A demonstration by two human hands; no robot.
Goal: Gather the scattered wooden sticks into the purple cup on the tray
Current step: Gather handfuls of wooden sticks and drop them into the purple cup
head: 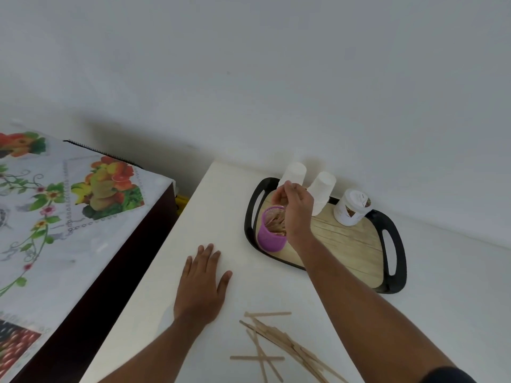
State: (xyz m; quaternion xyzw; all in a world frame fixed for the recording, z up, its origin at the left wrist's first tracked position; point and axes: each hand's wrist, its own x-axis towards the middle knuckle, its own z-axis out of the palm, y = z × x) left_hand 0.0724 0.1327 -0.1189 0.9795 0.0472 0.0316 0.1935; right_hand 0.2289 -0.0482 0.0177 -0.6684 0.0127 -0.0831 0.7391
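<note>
I see the purple cup (pixel 270 233) standing upright at the left end of the black-rimmed, wood-patterned tray (pixel 356 244), already holding a bunch of pale wooden sticks. More wooden sticks (pixel 279 344) lie flat on the white table (pixel 249 286), near its front edge, crisscrossed in a loose pile, well apart from the tray.

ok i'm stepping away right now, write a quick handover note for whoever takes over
Left hand: flat on the white table, empty.
Right hand: above the purple cup, fingers pinched; whether it holds a stick is unclear.
Purple cup stands at the near left of the tray and already holds some sticks.
Left to do: a loose pile of wooden sticks lies on the table near the person, in front of the tray. Move these into the cup.
</note>
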